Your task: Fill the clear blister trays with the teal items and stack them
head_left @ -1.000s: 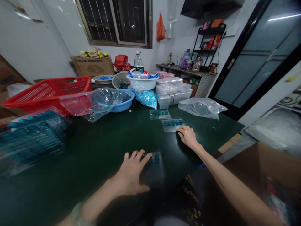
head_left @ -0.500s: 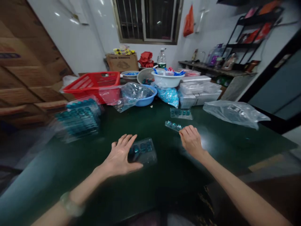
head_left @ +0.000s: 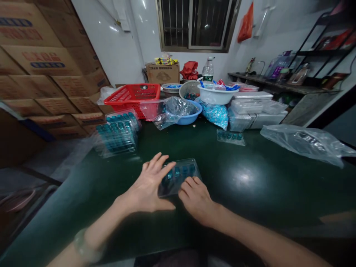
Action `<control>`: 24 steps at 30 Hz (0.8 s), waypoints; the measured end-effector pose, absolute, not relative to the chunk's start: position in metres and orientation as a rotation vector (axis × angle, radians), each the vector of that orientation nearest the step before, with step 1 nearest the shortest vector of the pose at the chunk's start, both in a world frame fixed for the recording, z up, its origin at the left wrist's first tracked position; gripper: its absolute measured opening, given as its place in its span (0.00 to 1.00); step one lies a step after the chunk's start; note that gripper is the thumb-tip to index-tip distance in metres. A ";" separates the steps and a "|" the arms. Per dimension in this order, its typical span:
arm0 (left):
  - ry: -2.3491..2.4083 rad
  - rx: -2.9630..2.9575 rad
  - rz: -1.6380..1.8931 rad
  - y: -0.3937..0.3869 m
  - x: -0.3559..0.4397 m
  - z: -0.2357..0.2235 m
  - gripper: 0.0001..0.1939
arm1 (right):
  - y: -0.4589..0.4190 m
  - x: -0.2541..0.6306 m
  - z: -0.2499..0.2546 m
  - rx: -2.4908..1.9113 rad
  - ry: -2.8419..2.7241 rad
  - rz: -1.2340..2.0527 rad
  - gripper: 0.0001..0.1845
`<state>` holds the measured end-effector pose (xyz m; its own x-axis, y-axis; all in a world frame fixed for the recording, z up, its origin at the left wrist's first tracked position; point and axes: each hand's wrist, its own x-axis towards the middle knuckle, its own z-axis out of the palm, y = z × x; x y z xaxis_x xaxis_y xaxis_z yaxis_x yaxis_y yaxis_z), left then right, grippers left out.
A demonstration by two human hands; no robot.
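Clear plastic tray [head_left: 174, 184] with teal pieces [head_left: 177, 171] lies on the table [head_left: 250, 207] between the spread left hand [head_left: 147, 187] and the curled right hand [head_left: 198, 200]; whether the latter pinches it, I cannot tell. Stacked trays [head_left: 118, 131] at left seem done, while one far tray [head_left: 230, 137] may remain.

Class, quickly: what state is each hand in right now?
Left hand: open, fingers spread, at the left side of the clear tray.
Right hand: fingers curled at the tray's near right; grip cannot be told.
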<state>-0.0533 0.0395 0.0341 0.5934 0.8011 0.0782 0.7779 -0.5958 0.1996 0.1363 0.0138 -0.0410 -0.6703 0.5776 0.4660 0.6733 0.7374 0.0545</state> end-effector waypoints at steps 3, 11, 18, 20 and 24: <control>1.232 2.716 0.094 0.053 -0.033 0.020 0.52 | 0.006 0.139 -0.041 -0.960 -2.525 -0.200 0.06; 1.250 2.759 0.028 0.073 -0.026 0.001 0.47 | 0.089 0.257 -0.028 -1.832 -2.017 -0.456 0.13; 1.296 2.714 0.008 0.070 -0.025 0.005 0.54 | 0.174 0.346 -0.045 -2.044 -1.989 -0.529 0.06; 1.316 2.709 0.029 0.069 -0.026 0.005 0.57 | 0.173 0.342 -0.051 -2.001 -2.047 -0.552 0.08; 1.331 2.700 0.080 0.067 -0.032 0.008 0.57 | 0.151 0.323 -0.050 -1.885 -2.080 -0.615 0.11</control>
<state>-0.0316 0.0668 0.0082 0.6095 0.7927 -0.0097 0.7858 -0.6025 0.1399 0.3226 0.1509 -0.0495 -0.1191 0.8762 0.4671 0.9893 0.0649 0.1305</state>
